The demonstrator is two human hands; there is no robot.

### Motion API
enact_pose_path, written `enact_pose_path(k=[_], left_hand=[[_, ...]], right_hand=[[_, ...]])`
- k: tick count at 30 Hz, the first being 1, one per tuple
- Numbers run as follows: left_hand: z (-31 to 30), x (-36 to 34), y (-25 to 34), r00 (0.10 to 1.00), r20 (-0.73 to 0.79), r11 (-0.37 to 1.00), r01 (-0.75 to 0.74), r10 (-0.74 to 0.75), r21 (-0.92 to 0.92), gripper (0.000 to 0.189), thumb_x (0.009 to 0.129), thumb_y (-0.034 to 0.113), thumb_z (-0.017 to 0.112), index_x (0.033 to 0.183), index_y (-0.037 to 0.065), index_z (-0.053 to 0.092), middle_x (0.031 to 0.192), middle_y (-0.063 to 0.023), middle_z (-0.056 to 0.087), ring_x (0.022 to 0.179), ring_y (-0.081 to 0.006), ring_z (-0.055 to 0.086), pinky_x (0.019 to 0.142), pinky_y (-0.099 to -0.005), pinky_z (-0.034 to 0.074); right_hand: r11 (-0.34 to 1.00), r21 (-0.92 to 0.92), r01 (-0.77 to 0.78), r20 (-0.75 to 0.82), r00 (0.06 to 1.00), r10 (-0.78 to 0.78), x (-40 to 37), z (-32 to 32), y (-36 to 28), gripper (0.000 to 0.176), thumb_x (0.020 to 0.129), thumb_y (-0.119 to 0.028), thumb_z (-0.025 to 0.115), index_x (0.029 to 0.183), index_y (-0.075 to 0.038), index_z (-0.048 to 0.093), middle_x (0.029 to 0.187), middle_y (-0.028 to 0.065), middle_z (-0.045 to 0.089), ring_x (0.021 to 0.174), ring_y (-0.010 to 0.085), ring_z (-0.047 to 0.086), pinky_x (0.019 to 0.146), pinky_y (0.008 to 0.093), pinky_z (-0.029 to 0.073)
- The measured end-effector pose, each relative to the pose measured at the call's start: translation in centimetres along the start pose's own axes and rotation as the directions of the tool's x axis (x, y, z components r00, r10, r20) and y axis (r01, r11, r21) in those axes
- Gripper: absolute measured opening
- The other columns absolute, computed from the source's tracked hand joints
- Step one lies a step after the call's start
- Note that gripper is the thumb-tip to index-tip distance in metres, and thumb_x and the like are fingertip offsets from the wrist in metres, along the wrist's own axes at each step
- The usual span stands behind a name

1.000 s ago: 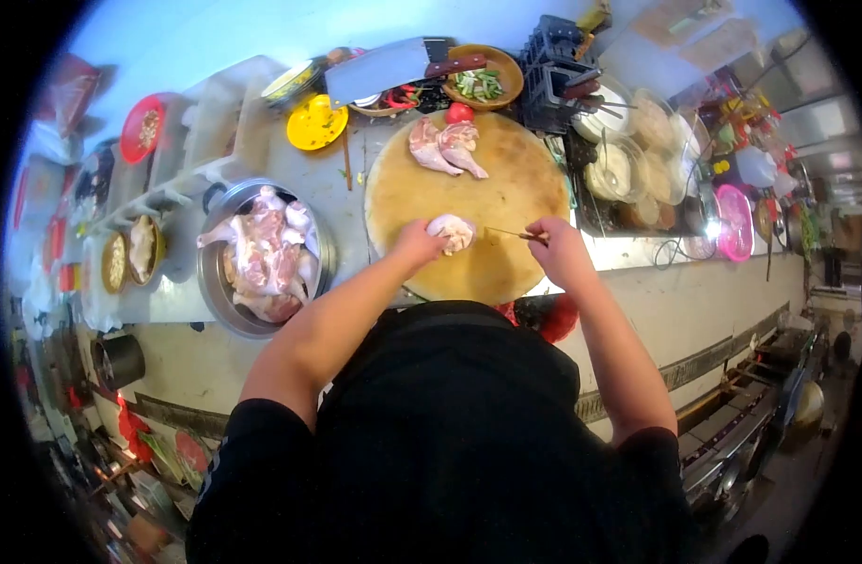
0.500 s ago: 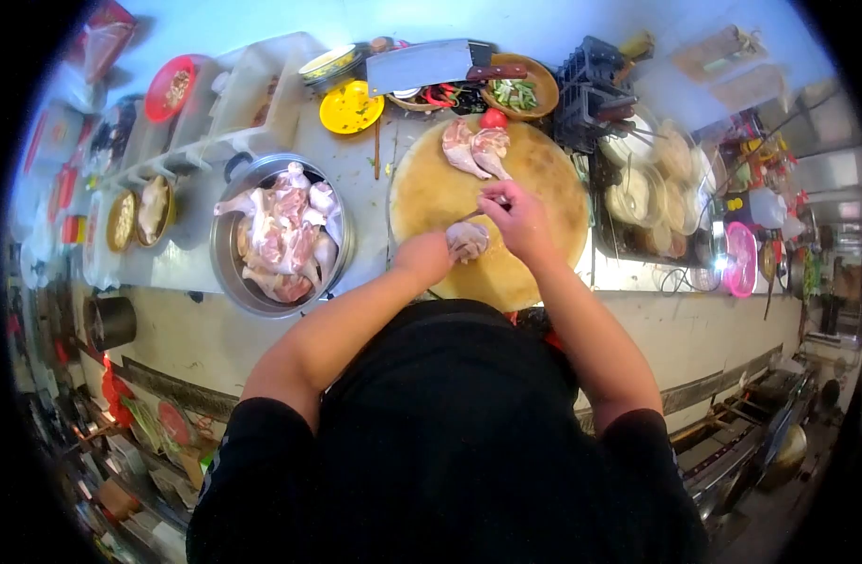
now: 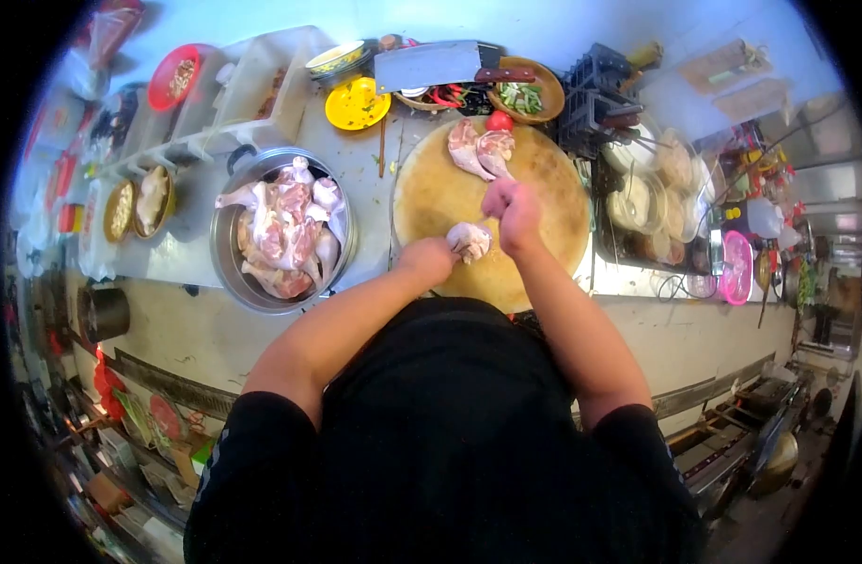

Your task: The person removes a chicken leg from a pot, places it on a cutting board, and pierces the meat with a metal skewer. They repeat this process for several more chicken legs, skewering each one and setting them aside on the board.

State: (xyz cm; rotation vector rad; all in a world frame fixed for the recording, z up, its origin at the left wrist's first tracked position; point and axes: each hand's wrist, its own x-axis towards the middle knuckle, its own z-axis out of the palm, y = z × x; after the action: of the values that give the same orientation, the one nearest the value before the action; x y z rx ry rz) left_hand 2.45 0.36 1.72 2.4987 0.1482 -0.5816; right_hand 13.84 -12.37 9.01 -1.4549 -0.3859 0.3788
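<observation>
With my left hand (image 3: 428,261) I am pinching a chicken piece (image 3: 470,242); my right hand (image 3: 514,212) is hovering over the board (image 3: 553,246), fingers curled, contents unclear.

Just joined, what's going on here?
A person's bare left hand holds a small pale piece of raw meat on a round wooden chopping board. The right hand is closed close by; whatever it may grip is hard to make out. Pinkish raw poultry legs lie at the board's far side. To the left stands a round silver metal pot piled with more raw legs.
</observation>
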Motion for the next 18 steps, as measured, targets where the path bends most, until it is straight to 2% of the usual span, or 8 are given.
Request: enact_pose_path(k=[1, 4, 6, 10, 13, 15, 16, 18], left_hand=[[0.1, 0.1, 0.2, 1.000, 0.000, 1.000, 0.000, 0.000, 0.000, 0.039, 0.092, 0.039, 0.053, 0.097, 0.004, 0.067, 0.093, -0.0174, 0.069, 0.088, -0.0361, 0.066, 0.077, -0.0494, 0.051], [0.1, 0.2, -0.1, 0.992, 0.039, 0.993, 0.119, -0.119, 0.000, 0.038, 0.092, 0.039, 0.053, 0.096, 0.004, 0.068, 0.093, -0.0177, 0.069, 0.088, -0.0364, 0.066, 0.077, -0.0494, 0.051], [0.1, 0.1, 0.0, 0.999, -0.016, 1.000, 0.031, -0.031, -0.002, 0.036, 0.092, 0.037, 0.053, 0.095, 0.005, 0.069, 0.094, -0.0180, 0.069, 0.087, -0.0367, 0.067, 0.077, -0.0495, 0.052], [-0.7, 0.1, 0.7, 0.996, 0.032, 0.997, 0.082, -0.082, -0.014, 0.035, 0.092, 0.035, 0.052, 0.093, 0.005, 0.069, 0.094, -0.0181, 0.070, 0.087, -0.0369, 0.067, 0.076, -0.0498, 0.052], [0.0, 0.1, -0.1, 0.997, 0.017, 0.997, 0.081, -0.081, 0.012, 0.033, 0.093, 0.032, 0.050, 0.093, 0.005, 0.069, 0.093, -0.0176, 0.070, 0.086, -0.0366, 0.067, 0.076, -0.0493, 0.052], [-0.5, 0.3, 0.2, 0.997, 0.071, 0.995, 0.009, -0.016, 0.102, 0.034, 0.095, 0.032, 0.049, 0.097, 0.005, 0.070, 0.098, -0.0152, 0.070, 0.092, -0.0333, 0.067, 0.078, -0.0459, 0.052], [-0.8, 0.3, 0.7, 0.997, 0.071, 0.995, 0.001, -0.008, 0.102, 0.034, 0.095, 0.032, 0.049, 0.097, 0.005, 0.070, 0.098, -0.0152, 0.070, 0.092, -0.0333, 0.067, 0.078, -0.0459, 0.052], [-1.5, 0.0, 1.3, 0.989, 0.110, 0.993, 0.088, -0.096, 0.076, 0.033, 0.094, 0.031, 0.049, 0.096, 0.006, 0.071, 0.098, -0.0152, 0.070, 0.091, -0.0332, 0.067, 0.077, -0.0456, 0.052]], right_hand=[[1.000, 0.000, 0.000, 0.000, 1.000, 0.000, -0.2, -0.1, 0.7, 0.035, 0.085, -0.022, 0.039, 0.054, -0.005, 0.038, 0.055, 0.0033, 0.038, 0.053, 0.0149, 0.035, 0.052, 0.0292, 0.029], [0.989, 0.080, -0.128, 0.044, 0.991, 0.125, -0.3, 0.5, 0.6, 0.036, 0.085, -0.021, 0.037, 0.052, -0.008, 0.031, 0.055, 0.0041, 0.036, 0.052, 0.0153, 0.033, 0.051, 0.0296, 0.027], [0.999, -0.001, 0.049, 0.096, 0.994, -0.048, -0.6, -0.2, -0.8, 0.033, 0.083, -0.019, 0.039, 0.053, -0.007, 0.032, 0.055, 0.0042, 0.035, 0.052, 0.0149, 0.033, 0.052, 0.0292, 0.027], [0.995, -0.097, -0.016, -0.006, 1.000, 0.015, -1.1, -1.2, 1.5, 0.032, 0.081, -0.018, 0.041, 0.053, -0.007, 0.031, 0.055, 0.0042, 0.034, 0.052, 0.0146, 0.033, 0.052, 0.0293, 0.027], [0.998, -0.031, -0.063, 0.021, 0.998, 0.064, -1.6, -0.8, 0.2, 0.034, 0.082, -0.019, 0.041, 0.052, -0.004, 0.034, 0.053, 0.0044, 0.037, 0.052, 0.0146, 0.036, 0.051, 0.0303, 0.029], [0.989, 0.148, -0.028, 0.022, 0.999, 0.025, -1.7, -1.3, -1.1, 0.031, 0.082, -0.017, 0.042, 0.054, -0.008, 0.031, 0.055, 0.0041, 0.034, 0.052, 0.0149, 0.033, 0.051, 0.0291, 0.027], [0.989, 0.143, -0.025, 0.017, 1.000, 0.023, -2.1, -1.6, -0.3, 0.031, 0.082, -0.017, 0.042, 0.054, -0.008, 0.031, 0.055, 0.0041, 0.034, 0.052, 0.0149, 0.033, 0.051, 0.0291, 0.027], [0.972, 0.143, -0.187, -0.014, 0.981, 0.191, -2.9, -1.5, 1.2, 0.034, 0.084, -0.019, 0.041, 0.054, -0.006, 0.034, 0.054, 0.0040, 0.036, 0.053, 0.0148, 0.036, 0.051, 0.0296, 0.029]])
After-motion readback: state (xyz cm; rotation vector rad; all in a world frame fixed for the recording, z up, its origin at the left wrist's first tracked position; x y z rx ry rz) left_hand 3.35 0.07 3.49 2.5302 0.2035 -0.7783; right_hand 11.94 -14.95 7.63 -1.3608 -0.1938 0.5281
